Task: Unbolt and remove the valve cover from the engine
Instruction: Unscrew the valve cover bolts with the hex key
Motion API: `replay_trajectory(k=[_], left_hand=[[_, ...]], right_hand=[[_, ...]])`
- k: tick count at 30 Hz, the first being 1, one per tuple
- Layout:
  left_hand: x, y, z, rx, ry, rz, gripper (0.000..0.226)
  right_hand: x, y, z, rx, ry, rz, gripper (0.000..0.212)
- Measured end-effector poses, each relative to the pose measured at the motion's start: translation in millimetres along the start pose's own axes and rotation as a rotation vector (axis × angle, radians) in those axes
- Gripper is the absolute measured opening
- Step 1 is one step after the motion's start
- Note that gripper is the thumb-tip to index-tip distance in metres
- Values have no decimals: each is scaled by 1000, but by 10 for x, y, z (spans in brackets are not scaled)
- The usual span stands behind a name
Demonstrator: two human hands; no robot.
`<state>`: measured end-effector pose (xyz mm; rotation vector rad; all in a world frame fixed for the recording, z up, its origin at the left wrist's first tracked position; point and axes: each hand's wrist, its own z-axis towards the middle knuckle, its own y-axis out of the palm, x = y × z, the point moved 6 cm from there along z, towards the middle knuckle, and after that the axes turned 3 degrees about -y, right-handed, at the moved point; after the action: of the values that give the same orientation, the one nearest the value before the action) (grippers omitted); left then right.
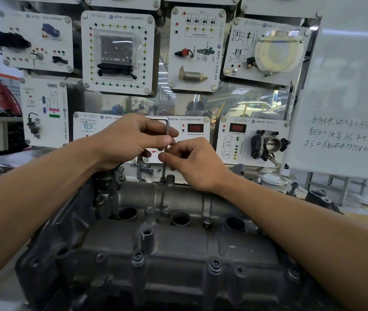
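Note:
A grey metal valve cover (156, 248) tops the engine in front of me, with three round plug wells and several bolts along its edges. An L-shaped hex key (167, 131) stands upright with its lower tip in a bolt (162, 181) at the cover's far edge. My left hand (129, 140) grips the key's upper part near the bend. My right hand (192, 162) pinches the shaft lower down between thumb and fingers.
Behind the engine stands a wall of white training panels (118, 52) with sensors and a throttle body (268, 144). A whiteboard (347, 108) with handwriting stands at the right. Loose bolts (143, 168) lie on the ledge beyond the cover.

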<state>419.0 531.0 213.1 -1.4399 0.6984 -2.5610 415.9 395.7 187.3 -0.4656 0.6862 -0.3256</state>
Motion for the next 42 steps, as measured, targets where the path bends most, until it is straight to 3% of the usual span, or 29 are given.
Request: replay_trajectory(k=[11,18,25,30,36,42], left_hand=[[-36,-25,8,-4,-37,-31,19],[-7,-61,14,82,14,-32,6],[-27,-66,34,75,10,-61,14],[-34,-55,34,37,-28,-94,24],[-45,-49,12,-36,-38,-83,17],[-15,-55,-1,22,1,-66,13]], right_hand=[[-9,69,-5,-93,-45,-75,33],[16,49,5,-11,-14,-26,25],[29,1,52,38,7,4,21],[8,7,57,-4,4,-2,26],[-22,13,13,-103,7,1,28],[-11,34,32,-129,-9,-2,39]])
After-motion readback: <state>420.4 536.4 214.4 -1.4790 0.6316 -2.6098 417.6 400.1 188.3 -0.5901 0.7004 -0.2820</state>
